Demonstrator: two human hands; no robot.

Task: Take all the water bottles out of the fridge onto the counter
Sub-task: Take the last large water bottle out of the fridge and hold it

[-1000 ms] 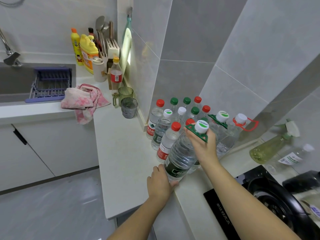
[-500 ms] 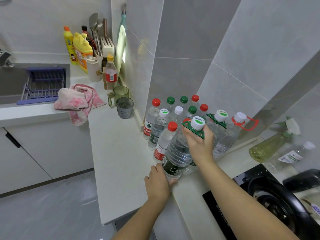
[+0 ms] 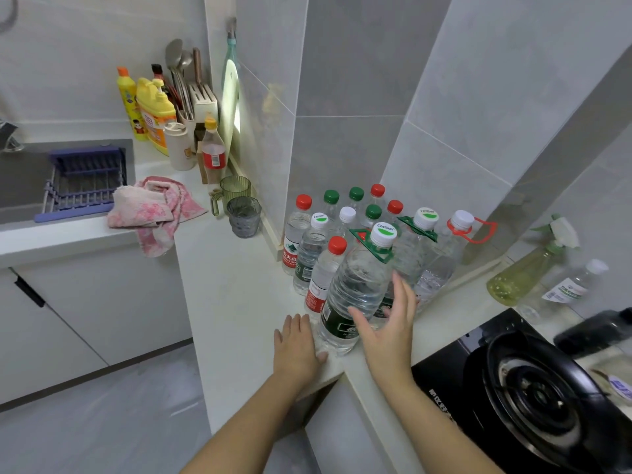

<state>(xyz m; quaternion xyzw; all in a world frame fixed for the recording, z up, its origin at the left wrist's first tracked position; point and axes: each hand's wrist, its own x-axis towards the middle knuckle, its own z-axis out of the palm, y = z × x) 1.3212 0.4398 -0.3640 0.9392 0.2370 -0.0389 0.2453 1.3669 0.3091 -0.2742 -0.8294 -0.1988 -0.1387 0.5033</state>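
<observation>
Standing on the bench [image 3: 232, 302] near its front inner corner: big water bottle [image 3: 355, 289], white cap, green carry handle, front-most of the bottle group. Right hand [image 3: 386, 326] sits at the bottle's lower right side, fingers [image 3: 405, 292] spread and nearly straight, thumb across the front by the label. The grip is not closed; cannot tell if there is real contact. Left hand [image 3: 297, 343] lies palm-down on the bench just left of the bottle's base, fingers straight and close together, thumb tip just beside the base.

Behind the big bottle, packed into the back corner against the tiled wall: small water bottles [image 3: 318, 254] with red, green and white caps, upright, touching or nearly so. Two more big ones at the right of the group: green-handled bottle [image 3: 415, 248] and red-handled bottle [image 3: 444, 258].

Further right along the back edge: spray bottle [image 3: 523, 271] with yellowish liquid, then small clear bottle [image 3: 574, 285], both apart from the group. Black gas stove [image 3: 533, 395] at the right front.

Left stretch of the bench: green cup [image 3: 236, 191] and grey cup [image 3: 244, 217] by the wall, pink towel [image 3: 154, 210] hanging over the front edge. Beyond them, sink [image 3: 20, 186] with purple rack [image 3: 85, 179]. Yellow detergent bottles [image 3: 154, 121] and knife block [image 3: 201, 100] in the far corner.
</observation>
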